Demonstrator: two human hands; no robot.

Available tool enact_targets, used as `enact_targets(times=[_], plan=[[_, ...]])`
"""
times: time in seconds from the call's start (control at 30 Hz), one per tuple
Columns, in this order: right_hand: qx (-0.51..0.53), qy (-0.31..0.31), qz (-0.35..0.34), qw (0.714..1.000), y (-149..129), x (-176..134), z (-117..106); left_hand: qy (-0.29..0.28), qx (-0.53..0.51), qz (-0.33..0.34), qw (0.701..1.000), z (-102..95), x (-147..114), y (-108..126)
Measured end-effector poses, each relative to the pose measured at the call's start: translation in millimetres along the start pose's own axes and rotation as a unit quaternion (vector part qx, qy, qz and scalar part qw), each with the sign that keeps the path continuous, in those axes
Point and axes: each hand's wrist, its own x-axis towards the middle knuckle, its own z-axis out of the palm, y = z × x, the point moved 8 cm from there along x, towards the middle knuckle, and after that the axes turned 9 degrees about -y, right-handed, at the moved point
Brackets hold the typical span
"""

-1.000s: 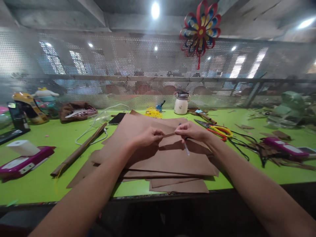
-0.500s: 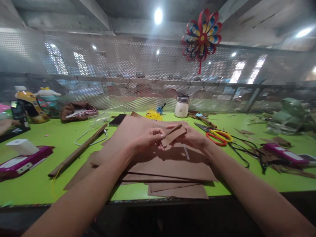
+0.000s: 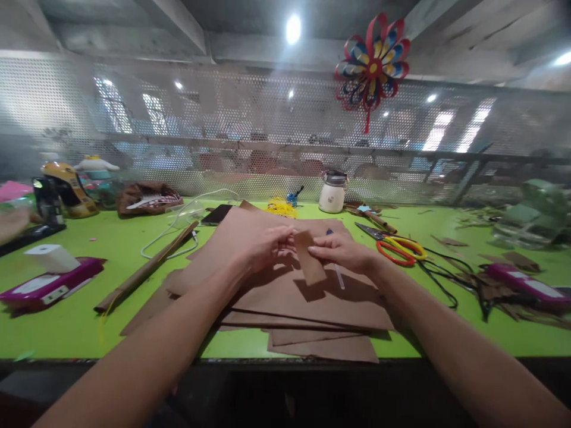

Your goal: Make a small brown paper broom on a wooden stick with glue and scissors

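Observation:
A small rectangular piece of brown paper (image 3: 308, 261) is held slanting above a stack of larger brown paper sheets (image 3: 303, 312). My right hand (image 3: 342, 251) pinches its right edge between thumb and fingers. At its upper left edge are the curled fingers of my left hand (image 3: 273, 246), closed on the paper, their tips partly hidden. Beneath my right hand lies a pen (image 3: 339, 277) with a pale barrel, its middle covered by the hand. Scissors (image 3: 398, 249) with red and yellow handles rest to the right of the stack.
On the green table (image 3: 147, 321) a brown paper roll (image 3: 145, 270) lies left, beside a white cable. A purple power strip (image 3: 53, 284) stands farther left, another (image 3: 526, 284) right, near black cords. Behind are a white jar (image 3: 332, 195) and yellow shreds (image 3: 281, 208). Another person's hand (image 3: 13, 226) shows far left.
The small paper piece has turned from slanting up to the right to hanging downward. My right hand now pinches its right edge, with the thumb in front. The view has shifted slightly.

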Motion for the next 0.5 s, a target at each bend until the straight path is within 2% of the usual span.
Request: enact_targets(times=[0.07, 0.13, 0.23, 0.4, 0.5], plan=[[-0.061, -0.03, 0.036, 0.997, 3.5, -1.0, 5.3, -0.003, 0.044, 0.0, 0.999, 4.5, -1.2, 3.6], [-0.112, -0.025, 0.051, 0.992, 3.8, -1.5, 4.9, -0.013, 0.118, -0.006, 0.993, 12.0, -3.5, 4.8], [-0.134, 0.036, 0.069, 0.988, 4.2, -1.7, -3.7, -0.001, 0.171, -0.015, 0.985, 15.0, -6.2, 3.2], [-0.111, 0.132, 0.076, 0.982, 11.6, -2.9, -19.4, 0.066, 0.168, 0.003, 0.984, -3.2, -6.8, 5.6], [-0.144, 0.196, 0.051, 0.969, 15.5, -5.1, -32.1, 0.068, 0.153, 0.006, 0.986, -7.4, -6.9, 4.6]])
